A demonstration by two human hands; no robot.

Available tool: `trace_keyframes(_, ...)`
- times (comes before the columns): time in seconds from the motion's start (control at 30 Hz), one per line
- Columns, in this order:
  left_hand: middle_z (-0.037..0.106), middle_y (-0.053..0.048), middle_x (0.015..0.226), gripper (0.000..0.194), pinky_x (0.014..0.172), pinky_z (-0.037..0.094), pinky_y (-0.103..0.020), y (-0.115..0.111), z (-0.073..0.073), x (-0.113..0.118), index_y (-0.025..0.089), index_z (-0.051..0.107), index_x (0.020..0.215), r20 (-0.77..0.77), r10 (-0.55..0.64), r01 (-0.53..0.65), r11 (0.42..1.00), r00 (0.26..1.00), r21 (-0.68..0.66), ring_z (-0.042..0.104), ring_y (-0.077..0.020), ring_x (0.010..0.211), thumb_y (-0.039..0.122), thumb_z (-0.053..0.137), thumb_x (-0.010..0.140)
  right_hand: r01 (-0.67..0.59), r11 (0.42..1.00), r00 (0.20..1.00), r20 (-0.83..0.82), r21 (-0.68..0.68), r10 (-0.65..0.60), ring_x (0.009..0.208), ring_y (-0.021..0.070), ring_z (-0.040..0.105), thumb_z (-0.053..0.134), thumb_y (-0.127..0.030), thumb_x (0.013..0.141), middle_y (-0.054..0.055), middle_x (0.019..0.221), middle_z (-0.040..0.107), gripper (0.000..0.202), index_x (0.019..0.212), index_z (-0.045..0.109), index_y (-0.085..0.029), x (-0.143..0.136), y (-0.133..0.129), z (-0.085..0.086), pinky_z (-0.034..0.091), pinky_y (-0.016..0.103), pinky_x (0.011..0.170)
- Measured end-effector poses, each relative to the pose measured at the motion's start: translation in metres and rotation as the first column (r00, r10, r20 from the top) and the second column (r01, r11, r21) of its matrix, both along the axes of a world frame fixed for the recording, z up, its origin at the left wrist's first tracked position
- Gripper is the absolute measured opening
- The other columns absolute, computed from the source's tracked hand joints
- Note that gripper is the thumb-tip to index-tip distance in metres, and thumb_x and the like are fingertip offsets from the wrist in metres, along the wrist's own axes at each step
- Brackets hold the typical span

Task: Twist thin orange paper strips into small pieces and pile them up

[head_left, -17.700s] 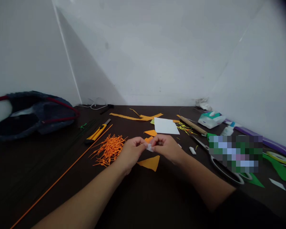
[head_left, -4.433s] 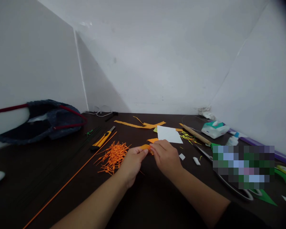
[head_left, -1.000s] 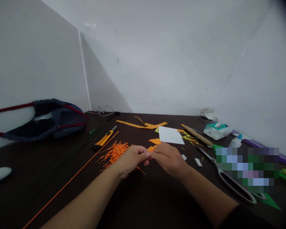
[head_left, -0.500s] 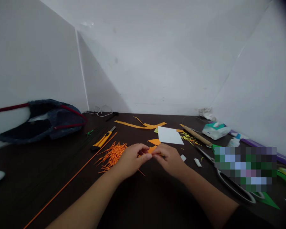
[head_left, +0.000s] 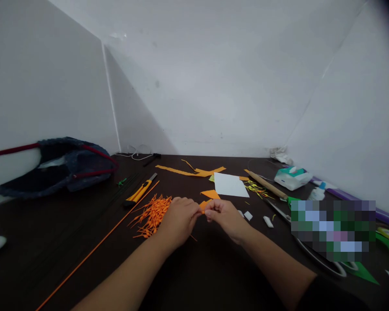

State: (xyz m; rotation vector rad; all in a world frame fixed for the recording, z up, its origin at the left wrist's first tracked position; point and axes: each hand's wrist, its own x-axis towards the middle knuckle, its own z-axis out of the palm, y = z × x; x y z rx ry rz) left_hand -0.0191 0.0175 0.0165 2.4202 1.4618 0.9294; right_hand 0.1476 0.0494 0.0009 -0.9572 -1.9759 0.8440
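My left hand [head_left: 180,218] and my right hand [head_left: 224,216] meet over the dark table, fingertips nearly touching. Both pinch a small orange piece [head_left: 202,211] between them; its exact shape is too small to tell. Left of my left hand lies a heap of thin orange pieces [head_left: 154,214], some with thicker swellings. Just beyond my fingers is an orange paper scrap [head_left: 210,194], and behind it a white paper sheet [head_left: 231,185].
A yellow cutter [head_left: 140,192] and a long orange stick [head_left: 97,245] lie to the left, near a dark bag [head_left: 84,166]. To the right are scissors [head_left: 317,259], a wooden stick [head_left: 267,185], a tissue pack [head_left: 292,179] and a glue bottle [head_left: 317,193].
My left hand has rolled over, its knuckles now upward and its fingers closed further at the orange piece. My right fingers have curled a little tighter.
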Motion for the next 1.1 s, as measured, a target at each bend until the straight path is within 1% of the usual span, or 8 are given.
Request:
trace_keyframes(0.1, 0.062, -0.004, 0.088, 0.022, 0.077, 0.036, -0.031, 0.0, 0.002, -0.001, 0.02, 0.061, 0.089, 0.167, -0.027, 0.054, 0.986, 0.986, -0.157, 0.052, -0.0195, 0.083, 0.034, 0.048, 0.079, 0.019, 0.974, 0.998, 0.06, 0.224, -0.033, 0.067, 0.0148, 0.054, 0.049, -0.018, 0.077, 0.003, 0.07, 0.06, 0.008, 0.074, 0.056, -0.018, 0.004, 0.0, 0.002, 0.044, 0.028, 0.061)
trace_keyframes(0.2, 0.063, -0.004, 0.087, 0.031, 0.073, 0.039, -0.027, -0.002, 0.004, 0.0, 0.017, 0.061, 0.086, 0.398, -0.043, 0.199, 0.912, 0.916, -0.358, 0.054, -0.0176, 0.083, 0.037, 0.037, 0.084, -0.105, 0.817, 0.979, 0.205, 0.566, -0.017, 0.076, 0.0172, 0.051, 0.045, -0.015, 0.081, 0.005, 0.078, 0.06, 0.013, 0.078, 0.057, -0.019, 0.009, -0.003, 0.008, 0.042, 0.033, 0.071)
trace_keyframes(0.33, 0.061, -0.001, 0.072, 0.027, 0.07, 0.039, -0.025, -0.003, 0.005, 0.003, 0.016, 0.058, 0.068, 0.439, -0.034, 0.223, 0.895, 0.898, -0.387, 0.054, -0.0149, 0.073, 0.031, 0.04, 0.082, -0.196, 0.702, 0.954, 0.297, 0.685, -0.024, 0.074, 0.0179, 0.049, 0.041, -0.014, 0.082, 0.006, 0.079, 0.06, 0.019, 0.08, 0.059, -0.02, 0.01, -0.007, 0.01, 0.041, 0.034, 0.07)
trace_keyframes(0.57, 0.058, 0.0, 0.068, 0.006, 0.068, 0.035, -0.029, -0.005, 0.007, 0.005, 0.019, 0.056, 0.066, 0.1, 0.094, -0.085, 0.992, 0.991, -0.092, 0.05, -0.0164, 0.068, 0.024, 0.057, 0.069, 0.026, 0.941, 0.994, 0.092, 0.338, -0.061, 0.068, 0.0148, 0.056, 0.054, -0.016, 0.075, 0.001, 0.073, 0.062, 0.007, 0.076, 0.058, -0.021, 0.001, -0.006, 0.002, 0.043, 0.027, 0.06)
trace_keyframes(0.63, 0.059, -0.001, 0.075, 0.011, 0.072, 0.035, -0.03, -0.006, 0.008, 0.003, 0.02, 0.058, 0.072, 0.062, 0.097, -0.094, 0.994, 0.993, -0.049, 0.05, -0.0182, 0.074, 0.027, 0.062, 0.066, 0.037, 0.947, 0.995, 0.074, 0.32, -0.063, 0.067, 0.0145, 0.056, 0.054, -0.015, 0.074, 0.001, 0.072, 0.062, 0.007, 0.074, 0.058, -0.02, 0.0, -0.005, 0.001, 0.043, 0.027, 0.06)
trace_keyframes(0.73, 0.06, -0.003, 0.083, 0.019, 0.068, 0.036, -0.028, -0.006, 0.008, -0.001, 0.02, 0.06, 0.083, 0.165, 0.018, 0.014, 0.981, 0.986, -0.192, 0.051, -0.018, 0.077, 0.036, 0.055, 0.073, -0.033, 0.888, 0.994, 0.107, 0.459, -0.018, 0.072, 0.0152, 0.054, 0.051, -0.014, 0.076, 0.002, 0.075, 0.06, 0.009, 0.076, 0.058, -0.02, 0.001, -0.005, 0.002, 0.043, 0.029, 0.066)
trace_keyframes(0.9, 0.056, 0.0, 0.067, 0.023, 0.059, 0.035, -0.024, -0.003, 0.004, -0.002, 0.018, 0.059, 0.069, 0.246, -0.009, 0.085, 0.949, 0.969, -0.303, 0.049, -0.0144, 0.065, 0.03, 0.042, 0.08, -0.126, 0.801, 0.978, 0.211, 0.585, 0.0, 0.077, 0.017, 0.051, 0.045, -0.016, 0.081, 0.005, 0.078, 0.06, 0.013, 0.079, 0.058, -0.02, 0.005, -0.007, 0.005, 0.041, 0.032, 0.07)
trace_keyframes(1.1, 0.055, 0.001, 0.069, 0.009, 0.076, 0.032, -0.032, -0.004, 0.007, 0.008, 0.019, 0.056, 0.062, 0.037, 0.155, -0.152, 0.984, 0.987, -0.088, 0.049, -0.0154, 0.072, 0.022, 0.056, 0.07, -0.018, 0.934, 0.996, 0.084, 0.358, -0.013, 0.071, 0.0143, 0.053, 0.052, -0.015, 0.074, 0.002, 0.075, 0.061, 0.008, 0.075, 0.059, -0.02, 0.001, -0.006, 0.002, 0.042, 0.028, 0.065)
